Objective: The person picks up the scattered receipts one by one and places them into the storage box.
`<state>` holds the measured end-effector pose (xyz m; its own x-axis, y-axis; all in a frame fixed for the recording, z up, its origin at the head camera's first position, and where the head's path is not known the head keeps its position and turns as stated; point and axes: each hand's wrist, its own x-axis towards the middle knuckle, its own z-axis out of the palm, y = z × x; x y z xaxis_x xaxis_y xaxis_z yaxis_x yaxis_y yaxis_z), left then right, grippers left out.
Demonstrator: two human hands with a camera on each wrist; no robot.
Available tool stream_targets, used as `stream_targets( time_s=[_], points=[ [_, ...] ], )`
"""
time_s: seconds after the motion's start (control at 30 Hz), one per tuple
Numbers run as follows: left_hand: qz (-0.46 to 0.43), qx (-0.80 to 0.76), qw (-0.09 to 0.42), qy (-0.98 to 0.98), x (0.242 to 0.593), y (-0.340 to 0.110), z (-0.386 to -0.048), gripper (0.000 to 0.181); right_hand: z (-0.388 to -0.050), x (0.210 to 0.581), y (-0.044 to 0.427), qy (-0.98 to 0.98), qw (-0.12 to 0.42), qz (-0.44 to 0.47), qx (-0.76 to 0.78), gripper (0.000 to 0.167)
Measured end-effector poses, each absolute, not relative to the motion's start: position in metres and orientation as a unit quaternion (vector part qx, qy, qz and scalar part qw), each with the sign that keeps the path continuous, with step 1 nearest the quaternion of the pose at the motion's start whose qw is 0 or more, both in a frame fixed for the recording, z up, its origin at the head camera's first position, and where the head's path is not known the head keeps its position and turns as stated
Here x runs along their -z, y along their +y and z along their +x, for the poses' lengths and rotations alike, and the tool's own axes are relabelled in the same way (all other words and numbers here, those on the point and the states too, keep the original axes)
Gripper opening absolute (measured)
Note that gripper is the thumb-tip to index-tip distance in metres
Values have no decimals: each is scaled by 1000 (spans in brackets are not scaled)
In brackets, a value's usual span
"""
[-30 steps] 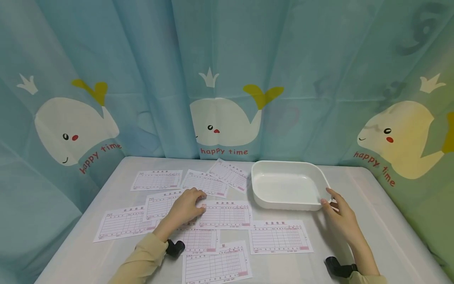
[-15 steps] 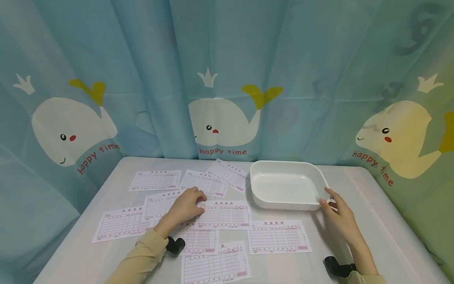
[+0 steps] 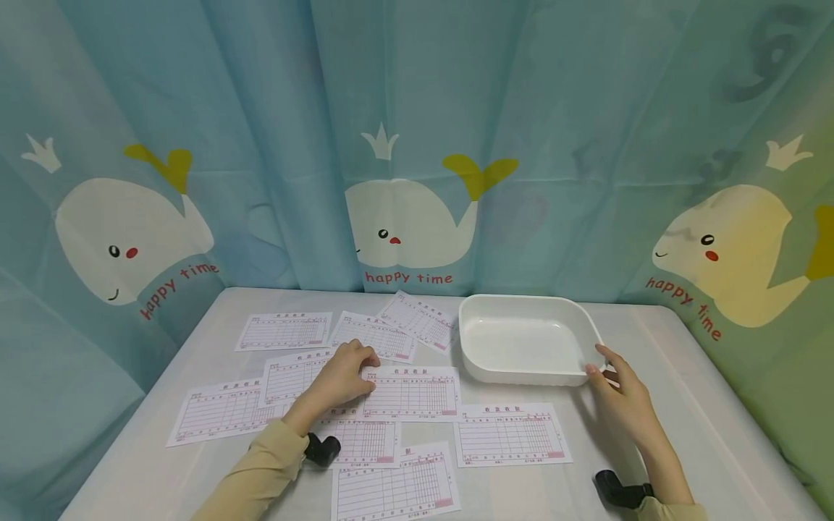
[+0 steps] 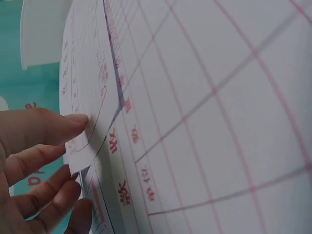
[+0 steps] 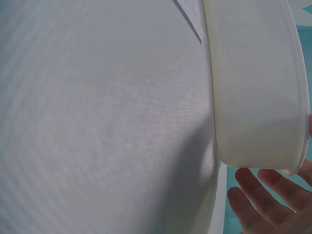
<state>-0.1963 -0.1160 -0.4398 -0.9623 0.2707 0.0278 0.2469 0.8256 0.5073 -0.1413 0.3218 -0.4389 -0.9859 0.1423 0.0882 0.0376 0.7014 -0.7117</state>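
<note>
Near the middle of the table my left hand (image 3: 343, 376) pinches the left edge of a printed receipt slip (image 3: 417, 394). In the left wrist view the thumb (image 4: 63, 127) lies on the paper's face and the index finger passes behind its edge. Other receipt slips lie around it, some overlapping: one (image 3: 513, 435) to the right, one (image 3: 394, 485) in front, one (image 3: 218, 412) to the left. At the back right stands a white plastic tray (image 3: 521, 377), with nothing inside it. My right hand (image 3: 627, 398) grips its near right corner, thumb at the rim and fingers against the outside wall.
A white cloth covers the table (image 3: 508, 499). Behind it and at both sides hangs a blue-green curtain (image 3: 417, 87) printed with whales. More slips (image 3: 284, 331) lie toward the back left, and one (image 3: 417, 322) lies beside the tray.
The pinched slip's top left corner has risen slightly with my left hand. My right hand keeps its grip on the tray, and the whole view has shifted a little.
</note>
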Motion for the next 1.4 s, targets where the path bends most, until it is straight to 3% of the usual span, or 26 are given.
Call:
stream_targets(
  time_s=[0.63, 0.97, 1.4],
  points=[
    [134, -348, 2, 928, 449, -118, -194, 25, -141, 438, 320, -918, 60, -58, -388, 62],
    [76, -444, 32, 892, 446, -120, -191, 25, -141, 438, 321, -918, 56, -60, -389, 62],
    [65, -498, 20, 865, 441, -125, -184, 21, -141, 438, 321, -916, 67, -53, -392, 61]
  ],
)
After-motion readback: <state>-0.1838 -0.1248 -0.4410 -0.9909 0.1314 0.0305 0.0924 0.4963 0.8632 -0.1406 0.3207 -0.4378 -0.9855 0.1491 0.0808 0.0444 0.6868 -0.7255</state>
